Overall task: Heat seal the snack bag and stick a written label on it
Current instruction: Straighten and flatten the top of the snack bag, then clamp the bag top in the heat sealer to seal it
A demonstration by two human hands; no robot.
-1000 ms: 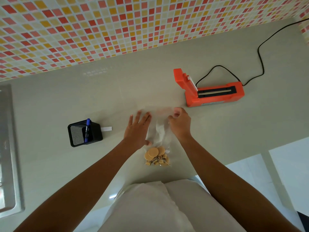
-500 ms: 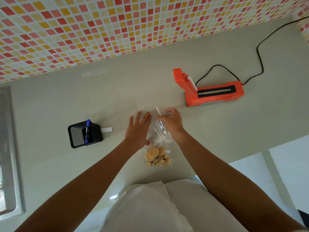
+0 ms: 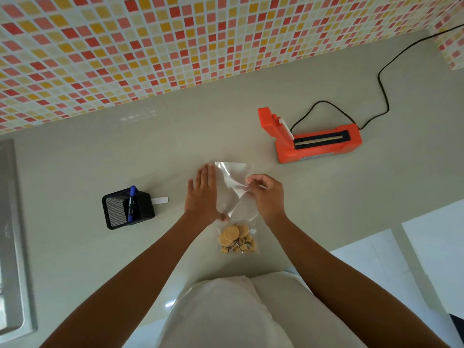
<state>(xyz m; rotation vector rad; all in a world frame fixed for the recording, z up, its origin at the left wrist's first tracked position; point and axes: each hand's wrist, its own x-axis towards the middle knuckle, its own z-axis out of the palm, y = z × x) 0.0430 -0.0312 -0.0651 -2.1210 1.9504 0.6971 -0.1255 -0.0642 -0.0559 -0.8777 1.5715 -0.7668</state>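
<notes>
While the snack bag (image 3: 234, 204) lies flat on the surface (image 3: 326, 212) right in front of the person, I see its snacks (image 3: 237, 238) bunched at the near end, clear empty half stretching away. Left hand (image 3: 202, 197) is flat, fingers spread and extended, palm pressing the bag's left edge; it grips nothing. Right hand (image 3: 266, 193) has its fingers pinched on the bag's right side, film lifted and creased there. Left of the hands: black mesh pen holder (image 3: 128, 209) with a blue marker (image 3: 131, 203) standing in it, white label strip (image 3: 160, 200) just beside the holder. Farther right, well apart from the bag: orange heat sealer (image 3: 316, 141), lid raised, black cord (image 3: 384, 96) running toward the tiled wall (image 3: 150, 46).
</notes>
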